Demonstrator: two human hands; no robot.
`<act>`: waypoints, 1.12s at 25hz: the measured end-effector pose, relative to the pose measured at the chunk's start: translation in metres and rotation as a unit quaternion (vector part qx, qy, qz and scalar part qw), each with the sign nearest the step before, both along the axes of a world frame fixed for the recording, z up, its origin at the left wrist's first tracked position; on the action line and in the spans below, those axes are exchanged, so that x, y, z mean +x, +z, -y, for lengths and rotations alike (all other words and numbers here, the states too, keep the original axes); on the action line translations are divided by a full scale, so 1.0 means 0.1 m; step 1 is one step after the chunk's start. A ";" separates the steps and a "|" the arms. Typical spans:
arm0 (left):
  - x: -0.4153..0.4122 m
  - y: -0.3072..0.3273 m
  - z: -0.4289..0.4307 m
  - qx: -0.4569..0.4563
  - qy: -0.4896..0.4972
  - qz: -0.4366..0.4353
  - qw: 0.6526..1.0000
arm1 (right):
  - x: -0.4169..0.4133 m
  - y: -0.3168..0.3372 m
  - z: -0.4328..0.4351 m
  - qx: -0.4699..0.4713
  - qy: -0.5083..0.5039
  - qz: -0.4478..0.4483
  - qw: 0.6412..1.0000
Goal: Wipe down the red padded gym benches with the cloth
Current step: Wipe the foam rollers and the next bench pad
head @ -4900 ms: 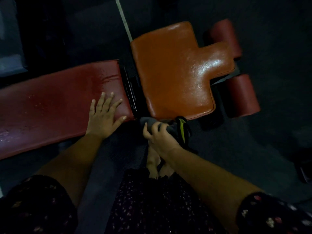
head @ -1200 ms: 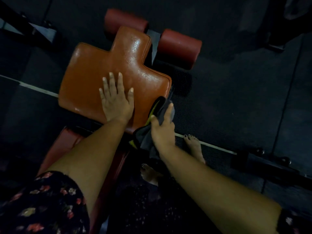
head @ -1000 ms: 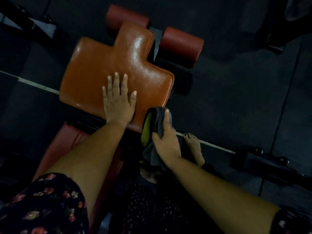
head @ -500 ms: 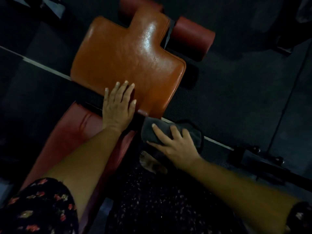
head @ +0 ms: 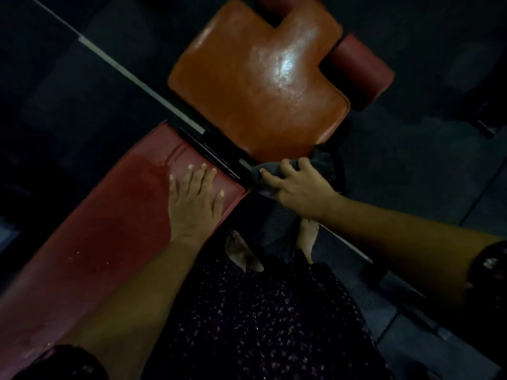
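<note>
Below the glossy orange seat pad point(head: 258, 86), dark cloth point(head: 323, 163) bunches.

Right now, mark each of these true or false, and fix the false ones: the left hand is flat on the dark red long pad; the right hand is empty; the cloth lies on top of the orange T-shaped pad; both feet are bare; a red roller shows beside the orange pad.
1. The left hand lies flat on the dark red long bench pad. True.
2. The right hand is empty. False: it grips the dark grey cloth.
3. The cloth lies on top of the orange T-shaped seat pad. False: it sits at that pad's near edge, by the gap between the pads.
4. Both feet are bare. True.
5. A red cylindrical roller shows beside the orange pad. True.
</note>
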State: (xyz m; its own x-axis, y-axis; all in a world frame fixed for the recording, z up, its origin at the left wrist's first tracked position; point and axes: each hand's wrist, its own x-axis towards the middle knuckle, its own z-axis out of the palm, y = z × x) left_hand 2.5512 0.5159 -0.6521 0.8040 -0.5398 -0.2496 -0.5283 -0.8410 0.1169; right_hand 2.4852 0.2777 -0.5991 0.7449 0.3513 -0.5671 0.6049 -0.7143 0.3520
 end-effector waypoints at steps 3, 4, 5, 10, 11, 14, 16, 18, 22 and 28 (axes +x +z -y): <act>-0.04 -0.01 -0.11 0.011 -0.016 0.010 1.000 | -0.12 -0.04 -0.08 -0.060 0.098 -0.098 0.988; -0.04 -0.02 -0.11 0.008 -0.016 0.016 1.000 | -0.06 -0.01 -0.07 -0.064 0.125 -0.112 0.984; -0.04 -0.03 -0.10 0.002 -0.013 0.021 1.000 | 0.06 0.04 -0.07 -0.056 0.119 -0.102 0.986; -0.05 -0.09 -0.11 -0.030 -0.010 0.048 0.998 | 0.51 0.18 -0.21 -0.013 0.069 -0.050 0.996; -0.06 -0.09 -0.12 -0.031 -0.013 0.052 0.998 | 0.48 0.14 -0.23 -0.016 0.118 -0.086 0.989; -0.06 -0.11 -0.12 -0.036 -0.004 0.057 0.998 | 0.61 0.10 -0.27 -0.046 0.204 -0.149 0.966; -0.06 -0.14 -0.13 -0.044 -0.003 0.064 0.997 | 1.01 0.19 -0.32 -0.030 0.149 -0.094 0.984; -0.05 -0.16 -0.13 -0.060 -0.005 0.071 0.996 | 1.18 0.25 -0.38 -0.016 0.111 -0.061 0.992; -0.05 -0.15 -0.13 -0.075 0.004 0.085 0.994 | 1.06 0.15 -0.39 -0.060 0.225 -0.161 0.959; -0.06 -0.19 -0.12 -0.087 0.007 0.119 0.989 | 1.65 0.20 -0.48 -0.013 0.159 -0.070 0.985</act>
State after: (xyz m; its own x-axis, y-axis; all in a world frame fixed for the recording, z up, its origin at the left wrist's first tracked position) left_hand 2.5447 0.5283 -0.6708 0.8360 -0.5471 0.0425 -0.5474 -0.8261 0.1338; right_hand 2.6502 0.3254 -0.5791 0.5129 0.5388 -0.6684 0.8408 -0.4724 0.2644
